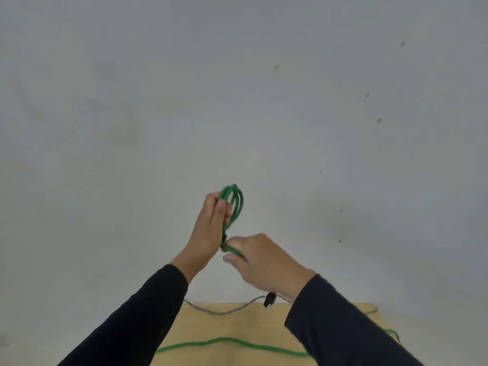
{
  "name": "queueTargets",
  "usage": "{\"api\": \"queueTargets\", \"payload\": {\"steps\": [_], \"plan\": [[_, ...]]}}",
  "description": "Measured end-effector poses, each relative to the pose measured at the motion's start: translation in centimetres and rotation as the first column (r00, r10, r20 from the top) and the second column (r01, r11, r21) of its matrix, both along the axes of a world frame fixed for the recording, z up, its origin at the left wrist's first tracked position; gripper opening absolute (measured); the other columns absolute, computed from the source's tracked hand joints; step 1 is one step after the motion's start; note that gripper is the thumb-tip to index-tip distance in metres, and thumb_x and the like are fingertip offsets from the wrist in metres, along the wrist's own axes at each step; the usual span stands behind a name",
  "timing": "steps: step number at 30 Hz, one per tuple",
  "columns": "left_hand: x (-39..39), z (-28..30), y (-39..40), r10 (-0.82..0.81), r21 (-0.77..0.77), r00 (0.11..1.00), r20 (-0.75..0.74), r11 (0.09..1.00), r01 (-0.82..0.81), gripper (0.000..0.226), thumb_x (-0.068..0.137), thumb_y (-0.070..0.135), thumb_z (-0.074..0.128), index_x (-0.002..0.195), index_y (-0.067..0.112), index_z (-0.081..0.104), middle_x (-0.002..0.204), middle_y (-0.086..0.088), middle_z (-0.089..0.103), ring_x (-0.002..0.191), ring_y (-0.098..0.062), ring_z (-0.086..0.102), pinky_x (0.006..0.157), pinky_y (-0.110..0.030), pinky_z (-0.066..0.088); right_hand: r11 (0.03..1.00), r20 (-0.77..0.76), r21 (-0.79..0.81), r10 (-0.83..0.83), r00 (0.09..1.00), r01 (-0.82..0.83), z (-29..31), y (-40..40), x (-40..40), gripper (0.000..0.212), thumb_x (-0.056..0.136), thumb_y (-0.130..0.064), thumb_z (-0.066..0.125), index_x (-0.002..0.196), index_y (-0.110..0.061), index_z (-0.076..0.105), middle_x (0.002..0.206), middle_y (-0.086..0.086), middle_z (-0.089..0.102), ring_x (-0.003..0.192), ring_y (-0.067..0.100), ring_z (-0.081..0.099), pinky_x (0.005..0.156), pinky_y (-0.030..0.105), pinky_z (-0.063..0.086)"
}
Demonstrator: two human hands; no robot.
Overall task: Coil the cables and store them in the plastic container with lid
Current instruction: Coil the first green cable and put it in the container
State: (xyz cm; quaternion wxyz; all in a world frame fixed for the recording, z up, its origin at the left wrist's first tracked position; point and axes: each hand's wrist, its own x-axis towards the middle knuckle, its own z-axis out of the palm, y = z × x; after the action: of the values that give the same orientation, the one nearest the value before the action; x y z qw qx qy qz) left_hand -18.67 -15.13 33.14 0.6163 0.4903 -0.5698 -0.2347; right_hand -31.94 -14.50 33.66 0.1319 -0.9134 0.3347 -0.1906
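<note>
You hold the green cable (233,204) up in front of a pale grey wall (132,101), well above the bench (229,326). Your left hand (211,225) grips a small bundle of loops: its fingers (220,208) curl round one side of the coil, with the thumb lying along it. The coil is a narrow oval whose long axis stands nearly upright, leaning slightly to the right at the top, and the rounded top end rises past your fingertips. The lower end of the oval comes down to the heel of that hand.

Your right hand (264,260) meets the coil at this lower end. Its thumb and forefinger pinch the green strand where it leaves the bundle, and the strand runs down and to the right between them. A black plug (270,299) hangs below your right wrist; whether it belongs to the green cable you cannot tell from here.

The loose remainder of the green cable lies across the yellowish bench, its length running left to right in a shallow wave and passing under your right sleeve (343,326). A thin grey cable (224,311) sags along the far edge of the bench, also left to right. Both sleeves are black.
</note>
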Motion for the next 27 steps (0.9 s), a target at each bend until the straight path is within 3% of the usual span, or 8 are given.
{"api": "queueTargets", "payload": {"steps": [4, 7, 12, 16, 19, 22, 24, 27], "plan": [[-0.2, -2.5, 2.1, -0.282, 0.078, 0.959, 0.008, 0.957, 0.281, 0.033, 0.097, 0.038, 0.033, 0.092, 0.019, 0.058, 0.064, 0.005, 0.047, 0.055, -0.009, 0.042, 0.049, -0.021, 0.037, 1.000, 0.176, -0.019, -0.019, 0.984, 0.023, 4.1, -1.8, -2.6, 0.016, 0.077, -0.032, 0.070, 0.092, -0.026, 0.068, 0.087, -0.003, 0.066, 0.082, 0.015, 0.060, 0.080, 0.035, 0.049], [-0.9, -1.6, 2.8, -0.401, 0.064, 0.902, -0.159, 0.908, 0.415, 0.035, 0.094, 0.038, 0.034, 0.095, 0.017, 0.062, 0.058, 0.009, 0.041, 0.053, -0.010, 0.035, 0.051, -0.018, 0.032, 1.000, 0.269, 0.022, -0.021, 0.963, 0.016, 4.6, -2.3, -3.7, 0.031, 0.079, -0.035, 0.070, 0.109, -0.037, 0.065, 0.103, -0.010, 0.057, 0.098, 0.002, 0.053, 0.086, 0.013, 0.039], [-1.5, -0.3, 2.8, -0.184, -0.014, 0.979, -0.090, 0.983, 0.183, 0.037, 0.100, 0.032, 0.028, 0.096, 0.021, 0.063, 0.062, 0.009, 0.047, 0.054, -0.010, 0.041, 0.055, -0.027, 0.040, 0.992, 0.510, 0.121, -0.085, 0.856, 0.026, 3.1, -1.8, -3.1, 0.025, 0.088, -0.025, 0.060, 0.111, -0.029, 0.066, 0.100, -0.018, 0.067, 0.073, -0.011, 0.059, 0.074, 0.005, 0.042], [-2.9, -1.0, 2.5, -0.004, -0.100, 0.997, -0.078, 0.995, -0.004, 0.030, 0.099, 0.029, 0.034, 0.109, 0.022, 0.062, 0.068, 0.009, 0.049, 0.053, -0.005, 0.044, 0.053, -0.024, 0.043, 0.973, 0.625, 0.175, -0.226, 0.748, 0.148, 2.0, -1.3, -2.0, 0.020, 0.089, -0.028, 0.058, 0.105, -0.031, 0.068, 0.070, -0.025, 0.062, 0.060, -0.007, 0.054, 0.060, 0.007, 0.040], [-1.9, -1.5, 1.8, 0.053, -0.108, 0.997, -0.053, 0.992, -0.058, 0.028, 0.099, 0.022, 0.036, 0.104, 0.023, 0.064, 0.061, 0.015, 0.049, 0.051, -0.005, 0.043, 0.051, -0.025, 0.041, 0.942, 0.533, 0.333, -0.216, 0.818, 0.031, 2.1, -1.2, -2.7, 0.029, 0.095, -0.025, 0.047, 0.118, -0.035, 0.060, 0.069, -0.014, 0.062, 0.045, 0.003, 0.044, 0.050, 0.016, 0.043], [-0.1, -1.0, 1.4, 0.040, -0.099, 0.990, -0.135, 0.994, -0.054, 0.029, 0.099, 0.020, 0.036, 0.098, 0.020, 0.065, 0.063, 0.009, 0.046, 0.049, -0.004, 0.039, 0.048, -0.023, 0.037, 0.903, 0.340, 0.428, -0.117, 0.933, -0.043, 2.5, -1.7, -4.7, 0.033, 0.098, -0.017, 0.039, 0.122, -0.033, 0.055, 0.071, -0.022, 0.067, 0.052, 0.008, 0.047, 0.063, 0.020, 0.048], [0.9, -0.6, 1.3, -0.006, -0.089, 0.983, -0.186, 0.996, -0.011, 0.030, 0.100, 0.018, 0.035, 0.097, 0.016, 0.065, 0.063, 0.002, 0.042, 0.049, -0.005, 0.034, 0.045, -0.019, 0.034, 0.917, 0.235, 0.399, -0.095, 0.967, -0.006, 2.8, -2.2, -5.8, 0.028, 0.096, -0.017, 0.042, 0.112, -0.029, 0.062, 0.073, -0.017, 0.068, 0.063, 0.004, 0.055, 0.071, 0.015, 0.044], [1.2, -0.7, 1.3, -0.093, -0.079, 0.973, -0.213, 0.994, 0.078, 0.031, 0.099, 0.018, 0.034, 0.097, 0.013, 0.065, 0.059, 0.008, 0.041, 0.050, -0.006, 0.032, 0.044, -0.018, 0.032, 0.963, 0.243, 0.243, -0.178, 0.954, 0.118, 2.9, -3.2, -6.3, 0.022, 0.093, -0.018, 0.050, 0.090, -0.029, 0.068, 0.072, -0.011, 0.067, 0.067, 0.002, 0.058, 0.062, 0.008, 0.039]]}}
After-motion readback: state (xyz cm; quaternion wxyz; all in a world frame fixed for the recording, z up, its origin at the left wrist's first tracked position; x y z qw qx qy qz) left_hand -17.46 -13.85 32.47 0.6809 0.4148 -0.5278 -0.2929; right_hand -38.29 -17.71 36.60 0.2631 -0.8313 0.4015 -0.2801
